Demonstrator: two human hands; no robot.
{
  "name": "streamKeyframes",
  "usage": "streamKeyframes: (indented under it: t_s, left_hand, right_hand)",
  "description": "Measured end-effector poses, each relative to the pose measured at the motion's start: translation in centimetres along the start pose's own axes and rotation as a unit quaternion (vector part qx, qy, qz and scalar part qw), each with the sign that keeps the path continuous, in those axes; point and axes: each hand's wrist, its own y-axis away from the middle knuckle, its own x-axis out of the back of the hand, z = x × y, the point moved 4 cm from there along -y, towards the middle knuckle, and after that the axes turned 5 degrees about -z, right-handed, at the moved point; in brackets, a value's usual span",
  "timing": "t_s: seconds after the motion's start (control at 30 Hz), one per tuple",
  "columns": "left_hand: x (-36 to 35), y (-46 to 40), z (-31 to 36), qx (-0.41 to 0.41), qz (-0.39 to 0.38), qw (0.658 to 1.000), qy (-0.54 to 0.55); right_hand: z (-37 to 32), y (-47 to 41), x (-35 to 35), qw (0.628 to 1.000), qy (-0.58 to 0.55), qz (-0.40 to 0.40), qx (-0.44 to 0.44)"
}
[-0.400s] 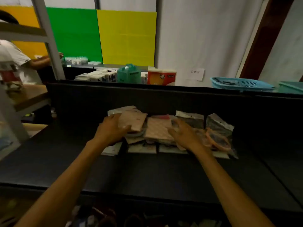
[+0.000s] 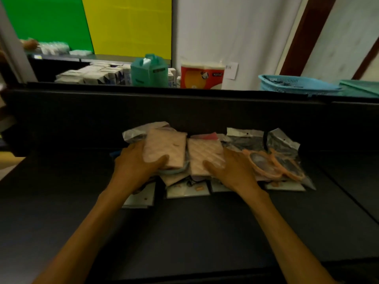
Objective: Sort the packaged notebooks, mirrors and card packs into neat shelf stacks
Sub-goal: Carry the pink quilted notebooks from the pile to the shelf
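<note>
A pile of packaged goods lies against the back wall of a black shelf (image 2: pixel 184 232). My left hand (image 2: pixel 136 163) grips the near edge of a pink quilted notebook (image 2: pixel 166 147) on top of the pile's left side. A second pink quilted notebook (image 2: pixel 204 154) lies to its right, with my right hand (image 2: pixel 231 171) resting flat on its lower right corner. Orange-framed mirrors in clear bags (image 2: pixel 274 162) lie at the right of the pile. White card packs (image 2: pixel 187 189) stick out from under the front.
Behind the shelf's dark back wall (image 2: pixel 184 107) stand white boxes (image 2: pixel 92 75), a teal carton (image 2: pixel 150 71), a red tissue pack (image 2: pixel 202 75) and a blue basket (image 2: pixel 297 85). A person's hand (image 2: pixel 29 44) shows at the far left.
The camera has shifted closer and to the right. My left hand has closed its thumb further over the left notebook's near edge; my right hand stays on the right notebook.
</note>
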Motion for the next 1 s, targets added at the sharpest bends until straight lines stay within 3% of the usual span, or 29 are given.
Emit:
streamKeyframes:
  t_s: [0.1,0.33,0.47,0.7,1.0]
  left_hand:
    - [0.1,-0.6,-0.5,-0.008,0.007,0.999,-0.046]
    - [-0.1,-0.7,-0.5,-0.009,0.01,0.999,0.05]
    - [0.2,-0.5,-0.4,-0.024,0.025,0.998,0.044]
    - [0.2,0.6,0.0,-0.039,0.088,0.995,-0.016]
    - [1.1,1.7,1.3,-0.048,0.11,0.993,0.018]
  right_hand:
    - [-0.2,-0.1,0.2,1.0,-0.025,0.015,0.008]
    - [-0.3,-0.6,0.2,0.999,-0.05,0.016,-0.008]
    - [-0.7,-0.9,0.6,0.998,-0.065,0.025,-0.01]
    - [-0.9,-1.0,0.8,0.982,-0.175,0.07,0.032]
    - [-0.2,-0.9,1.4,0.945,-0.313,0.08,0.046]
